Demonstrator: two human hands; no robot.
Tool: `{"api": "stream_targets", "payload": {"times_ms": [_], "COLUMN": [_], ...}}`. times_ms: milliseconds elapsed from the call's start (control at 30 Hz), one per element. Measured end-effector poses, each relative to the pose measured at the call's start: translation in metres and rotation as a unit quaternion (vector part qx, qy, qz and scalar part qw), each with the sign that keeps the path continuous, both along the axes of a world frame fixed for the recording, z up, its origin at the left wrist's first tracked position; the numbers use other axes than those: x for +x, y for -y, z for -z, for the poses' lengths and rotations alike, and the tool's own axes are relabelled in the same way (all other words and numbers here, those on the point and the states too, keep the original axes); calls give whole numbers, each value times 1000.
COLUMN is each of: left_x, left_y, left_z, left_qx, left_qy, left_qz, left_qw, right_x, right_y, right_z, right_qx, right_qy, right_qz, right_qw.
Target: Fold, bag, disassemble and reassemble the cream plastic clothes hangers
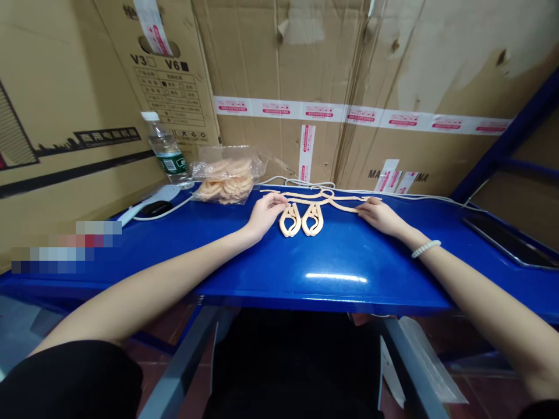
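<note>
A peach-coloured plastic clothes hanger (343,206) lies with its arms spread on the blue table, its hook end toward the back. My left hand (265,216) has its fingers closed at the hanger's left arm; the exact contact is partly hidden. At the other side, my right hand (381,216) pinches the tip of the right arm. Another peach hanger (301,196) lies just behind, also spread out. In front, side by side, rest two peach clips (290,221) with oval openings, the left one close to my left fingertips.
A clear plastic bag (229,180) of peach parts sits at the back left, near a water bottle (168,151) and a black oval object (157,208). A phone (510,240) lies at the right. White cables run along cardboard (271,151) behind the blue table (271,273).
</note>
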State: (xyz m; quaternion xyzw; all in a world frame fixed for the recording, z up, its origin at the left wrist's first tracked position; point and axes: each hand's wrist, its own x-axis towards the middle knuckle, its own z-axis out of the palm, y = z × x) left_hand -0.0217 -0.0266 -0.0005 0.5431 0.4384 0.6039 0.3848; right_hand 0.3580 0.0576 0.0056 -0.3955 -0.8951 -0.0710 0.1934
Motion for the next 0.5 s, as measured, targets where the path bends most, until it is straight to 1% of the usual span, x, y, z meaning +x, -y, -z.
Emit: {"api": "stream_targets", "payload": {"times_ms": [100,267,367,500], "left_x": [2,3,3,2], "left_y": [3,4,4,2], "left_z": [-4,-7,-8,-6], "left_qx": [-16,-51,-54,-50], "left_qy": [23,47,49,44], "left_qz": [-2,-24,-30,-21], "left_qw": [1000,997,997,998], "right_x": [-3,-7,-10,-9], "right_y": [5,11,14,21], "right_z": [-4,-8,-10,-15], "right_qx": [-16,-38,-45,-51], "right_qy": [-19,-45,-60,-91], "right_qz": [10,41,57,68], "right_qw": [1000,997,996,992]}}
